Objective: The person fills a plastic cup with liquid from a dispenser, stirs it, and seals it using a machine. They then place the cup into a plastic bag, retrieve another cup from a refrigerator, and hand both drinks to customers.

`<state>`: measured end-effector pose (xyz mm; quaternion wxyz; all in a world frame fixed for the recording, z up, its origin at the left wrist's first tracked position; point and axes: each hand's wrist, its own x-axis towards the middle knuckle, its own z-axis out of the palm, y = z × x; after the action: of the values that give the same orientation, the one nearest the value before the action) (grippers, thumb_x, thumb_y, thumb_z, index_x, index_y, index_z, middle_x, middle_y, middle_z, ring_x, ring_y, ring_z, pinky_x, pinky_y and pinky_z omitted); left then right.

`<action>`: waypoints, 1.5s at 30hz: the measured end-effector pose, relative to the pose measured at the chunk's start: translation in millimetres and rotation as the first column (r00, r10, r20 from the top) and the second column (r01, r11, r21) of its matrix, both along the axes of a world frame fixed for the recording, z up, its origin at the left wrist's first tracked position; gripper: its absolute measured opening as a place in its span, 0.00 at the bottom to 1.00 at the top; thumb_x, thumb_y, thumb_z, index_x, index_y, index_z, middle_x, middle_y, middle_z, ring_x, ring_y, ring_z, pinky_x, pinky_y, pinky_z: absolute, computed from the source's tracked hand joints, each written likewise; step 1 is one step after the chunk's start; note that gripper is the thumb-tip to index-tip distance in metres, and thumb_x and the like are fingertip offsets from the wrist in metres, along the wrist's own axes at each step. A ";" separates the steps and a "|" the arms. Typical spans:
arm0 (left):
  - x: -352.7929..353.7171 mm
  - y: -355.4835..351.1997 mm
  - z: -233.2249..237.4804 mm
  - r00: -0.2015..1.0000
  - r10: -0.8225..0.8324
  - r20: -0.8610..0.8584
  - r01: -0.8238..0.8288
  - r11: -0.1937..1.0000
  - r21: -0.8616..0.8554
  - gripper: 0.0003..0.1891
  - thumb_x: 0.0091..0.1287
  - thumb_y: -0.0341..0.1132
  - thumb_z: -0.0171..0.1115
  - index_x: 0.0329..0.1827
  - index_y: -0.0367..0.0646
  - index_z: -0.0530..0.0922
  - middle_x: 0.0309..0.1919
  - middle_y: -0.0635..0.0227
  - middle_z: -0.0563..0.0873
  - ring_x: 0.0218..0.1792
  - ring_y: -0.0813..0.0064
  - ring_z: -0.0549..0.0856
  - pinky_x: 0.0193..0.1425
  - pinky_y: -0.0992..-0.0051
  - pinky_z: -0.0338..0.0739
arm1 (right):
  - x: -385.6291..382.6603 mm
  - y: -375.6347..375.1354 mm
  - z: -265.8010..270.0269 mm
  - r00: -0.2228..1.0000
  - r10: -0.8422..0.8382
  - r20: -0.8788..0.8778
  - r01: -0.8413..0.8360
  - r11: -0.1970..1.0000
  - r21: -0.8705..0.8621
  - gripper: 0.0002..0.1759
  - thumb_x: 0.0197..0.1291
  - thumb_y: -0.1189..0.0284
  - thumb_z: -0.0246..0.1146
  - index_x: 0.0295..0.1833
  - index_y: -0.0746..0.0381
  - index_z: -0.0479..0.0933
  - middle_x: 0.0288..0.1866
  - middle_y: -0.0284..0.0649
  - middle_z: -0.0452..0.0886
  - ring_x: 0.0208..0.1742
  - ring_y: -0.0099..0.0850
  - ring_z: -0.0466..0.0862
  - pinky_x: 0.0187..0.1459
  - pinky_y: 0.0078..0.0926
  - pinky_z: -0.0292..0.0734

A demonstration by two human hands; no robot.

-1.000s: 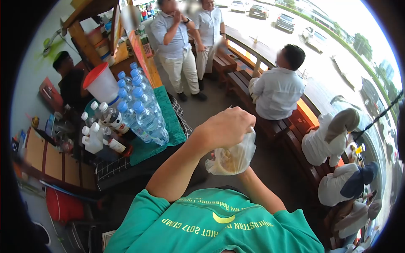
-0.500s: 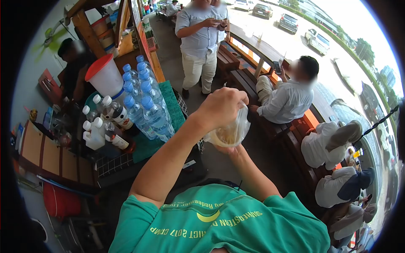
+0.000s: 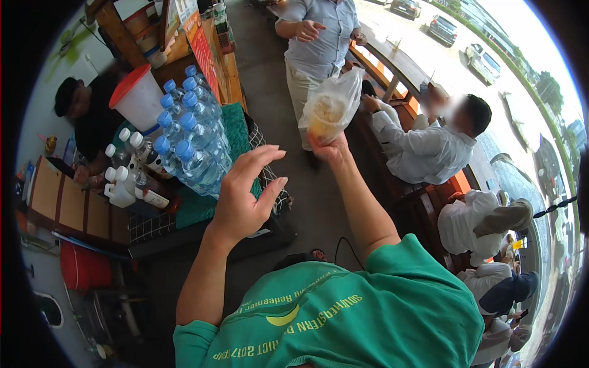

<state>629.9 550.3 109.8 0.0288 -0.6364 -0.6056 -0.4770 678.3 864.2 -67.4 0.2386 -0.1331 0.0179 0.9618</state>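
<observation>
My right hand [image 3: 331,150] reaches forward and supports a clear plastic bag [image 3: 346,92] from below. Inside the bag shows a rounded container with yellowish-brown contents, too blurred to name. My left hand [image 3: 248,190] is raised to the left of it, holding nothing, its thumb and fingers apart. Closest to that hand stand several blue-capped water bottles [image 3: 196,147] on a green cloth [image 3: 236,126]. A person in a light shirt [image 3: 322,37] stands just beyond the bag, one hand lifted.
White-capped sauce bottles [image 3: 144,150] and a white bucket with a red rim [image 3: 138,92] stand on the counter at left. A person in black [image 3: 95,122] is behind it. People in white shirts sit along a wooden bench [image 3: 392,178] at right.
My left hand has let go of the bag's top and moved left and down. My right hand has pushed the bag forward and up. The standing person has come closer.
</observation>
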 end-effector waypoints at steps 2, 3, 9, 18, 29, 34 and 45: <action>6.1 -16.8 -7.7 0.999 0.043 0.022 -0.043 0.999 -0.017 0.17 0.65 0.27 0.70 0.57 0.35 0.82 0.57 0.53 0.87 0.60 0.56 0.86 0.66 0.65 0.77 | -6.8 21.8 3.2 1.000 -0.021 0.017 0.021 1.000 -0.021 0.16 0.73 0.58 0.60 0.56 0.55 0.83 0.56 0.38 0.88 0.56 0.41 0.88 0.49 0.45 0.88; 8.3 -25.1 -11.3 0.997 0.055 0.050 -0.054 0.998 -0.030 0.16 0.65 0.27 0.69 0.56 0.35 0.83 0.57 0.53 0.87 0.59 0.56 0.87 0.66 0.65 0.77 | -9.9 34.0 2.2 1.000 -0.014 0.001 0.014 1.000 -0.016 0.16 0.74 0.59 0.59 0.57 0.55 0.83 0.56 0.39 0.87 0.57 0.41 0.87 0.50 0.46 0.87; 18.6 -83.4 -39.6 0.949 0.253 0.188 -0.241 0.967 -0.087 0.11 0.65 0.26 0.70 0.50 0.36 0.85 0.52 0.54 0.89 0.53 0.60 0.89 0.60 0.67 0.81 | -25.2 85.4 -8.6 1.000 0.018 -0.003 -0.018 1.000 0.015 0.17 0.74 0.62 0.59 0.61 0.55 0.82 0.61 0.41 0.85 0.61 0.42 0.85 0.54 0.48 0.86; 33.1 -204.2 -63.2 0.630 0.629 0.456 -0.685 0.727 -0.056 0.10 0.72 0.20 0.61 0.54 0.30 0.82 0.52 0.56 0.87 0.57 0.69 0.85 0.67 0.70 0.77 | -44.1 157.4 -54.9 0.959 0.267 -0.099 -0.265 0.964 0.034 0.15 0.70 0.65 0.62 0.55 0.63 0.83 0.55 0.47 0.87 0.57 0.45 0.87 0.58 0.51 0.84; 57.2 -299.2 -63.2 0.247 0.883 0.399 -0.962 0.273 -0.008 0.11 0.78 0.26 0.59 0.59 0.31 0.82 0.53 0.61 0.88 0.53 0.74 0.87 0.62 0.76 0.78 | -78.1 136.1 -11.1 0.997 -0.028 0.068 0.011 0.972 0.234 0.20 0.74 0.60 0.57 0.63 0.59 0.81 0.66 0.44 0.84 0.68 0.46 0.82 0.67 0.54 0.78; 62.4 -308.9 -55.9 0.179 0.898 0.403 -0.981 0.196 0.000 0.12 0.78 0.26 0.59 0.60 0.31 0.81 0.54 0.61 0.87 0.53 0.75 0.86 0.63 0.76 0.78 | -107.3 146.3 -8.9 0.997 0.058 -0.054 -0.046 0.980 0.196 0.24 0.75 0.58 0.54 0.66 0.60 0.79 0.66 0.46 0.83 0.70 0.48 0.80 0.71 0.54 0.76; 48.7 -366.6 -72.4 0.181 0.894 0.409 -0.967 0.237 -0.091 0.13 0.80 0.29 0.57 0.62 0.30 0.79 0.57 0.59 0.85 0.56 0.72 0.83 0.65 0.73 0.77 | -68.9 73.9 -1.3 0.961 -0.256 0.102 0.259 0.965 -0.025 0.34 0.67 0.53 0.66 0.71 0.62 0.71 0.70 0.40 0.77 0.73 0.44 0.75 0.75 0.52 0.70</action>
<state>678.5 183.7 37.4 0.2567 -0.0210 -0.8105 -0.5261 609.4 938.1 -68.7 0.3596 -0.1811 0.0415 0.9144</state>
